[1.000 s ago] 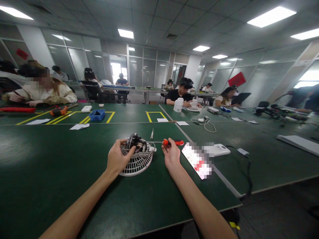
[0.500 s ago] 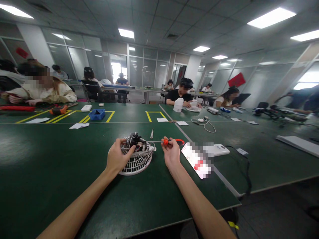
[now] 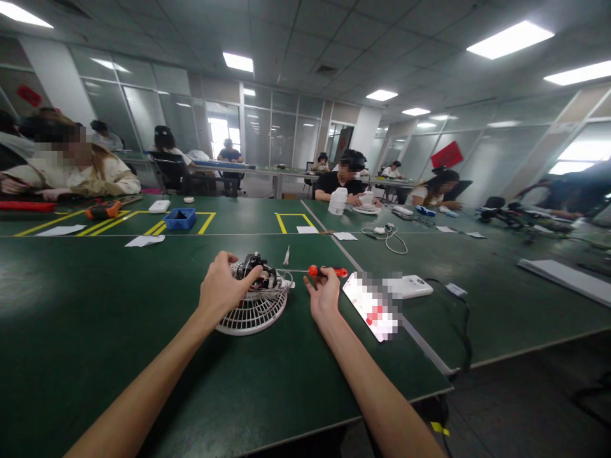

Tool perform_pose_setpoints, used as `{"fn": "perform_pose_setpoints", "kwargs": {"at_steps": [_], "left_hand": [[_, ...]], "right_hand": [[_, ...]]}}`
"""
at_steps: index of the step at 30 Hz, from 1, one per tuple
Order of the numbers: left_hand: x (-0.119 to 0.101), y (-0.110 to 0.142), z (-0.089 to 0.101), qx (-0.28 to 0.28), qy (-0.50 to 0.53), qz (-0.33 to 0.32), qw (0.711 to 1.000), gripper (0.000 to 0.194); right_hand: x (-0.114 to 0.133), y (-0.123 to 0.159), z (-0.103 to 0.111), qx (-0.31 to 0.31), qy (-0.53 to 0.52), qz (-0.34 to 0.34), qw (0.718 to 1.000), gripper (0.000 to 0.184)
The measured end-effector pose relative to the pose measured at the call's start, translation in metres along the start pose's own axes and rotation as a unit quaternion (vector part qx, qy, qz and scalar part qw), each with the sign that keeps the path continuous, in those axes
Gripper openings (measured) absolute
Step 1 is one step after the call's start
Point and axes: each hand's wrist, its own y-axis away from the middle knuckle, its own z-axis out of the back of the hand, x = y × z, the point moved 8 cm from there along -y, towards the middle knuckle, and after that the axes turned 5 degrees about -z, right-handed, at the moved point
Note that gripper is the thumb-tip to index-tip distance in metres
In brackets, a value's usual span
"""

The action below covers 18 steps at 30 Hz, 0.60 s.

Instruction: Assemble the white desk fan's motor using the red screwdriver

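Observation:
A white round fan grille (image 3: 255,315) lies on the green table, with a dark motor assembly (image 3: 258,270) and loose wires on top of it. My left hand (image 3: 222,283) is closed around the left side of that assembly, thumb across its front. In my right hand (image 3: 326,292) is a screwdriver with a red and black handle (image 3: 329,272), held between thumb and fingers. Its shaft points left, level, and reaches the right side of the assembly; the tip is hard to make out. Behind the grille lies a small white tube (image 3: 287,256).
A phone with a lit screen (image 3: 370,308) lies right of my right hand, beside a white device (image 3: 410,287) with a dark cable. Farther off are a blue bin (image 3: 180,219), papers (image 3: 144,240) and a white cable (image 3: 394,238). Several people sit at the tables beyond.
The fingers of my right hand have shifted on the screwdriver handle and opened somewhat. The whole view has moved slightly. My left hand keeps its hold on the assembly.

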Motion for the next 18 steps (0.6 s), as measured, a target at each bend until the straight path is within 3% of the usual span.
{"fn": "perform_pose_setpoints", "kwargs": {"at_steps": [4,11,18], "left_hand": [[-0.02,-0.001,-0.008,-0.02,0.049,-0.07,0.996,0.072],[-0.025,0.007,-0.021,-0.036,0.071,-0.095,0.992,0.05],[-0.02,0.009,-0.019,-0.059,0.077,-0.109,0.989,0.049]], "right_hand": [[0.001,-0.002,0.0,0.005,-0.018,-0.008,1.0,0.018],[-0.002,-0.004,0.001,-0.005,0.014,0.01,1.0,0.035],[-0.001,0.0,-0.001,0.007,-0.037,-0.012,0.999,0.013]]}}
